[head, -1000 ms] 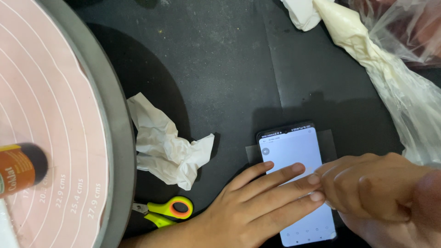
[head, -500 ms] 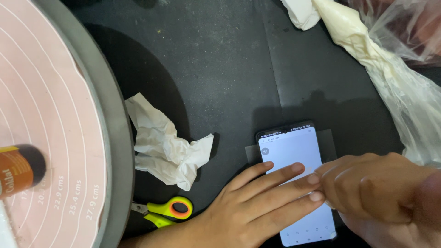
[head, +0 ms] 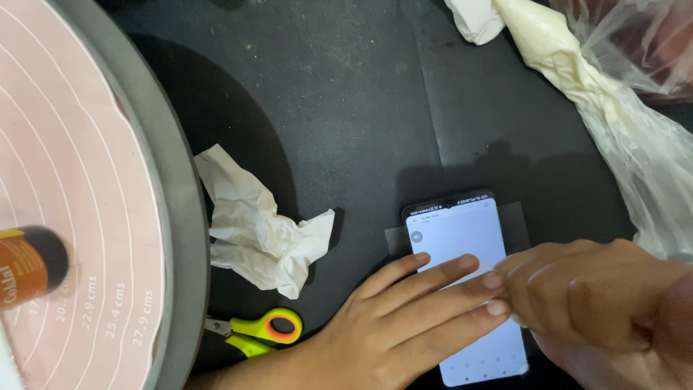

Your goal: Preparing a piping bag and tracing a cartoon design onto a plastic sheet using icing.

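Lying under flat left hand (head: 390, 325) fingers, lit phone (head: 469, 238), right hand (head: 599, 303) curled, touching it.

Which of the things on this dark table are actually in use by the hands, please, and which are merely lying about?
In use: smartphone, under the left hand and right hand.

Lying about: crumpled tissue, yellow-handled scissors, turntable, orange bottle, piping bag.

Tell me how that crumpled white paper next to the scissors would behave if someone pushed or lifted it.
The crumpled paper looks thin and loosely balled, so it is probably very light and would likely skid across the dark table at a nudge. Its soft creases suggest it would squash or unfold rather than hold shape. It seems unlikely to roll far.
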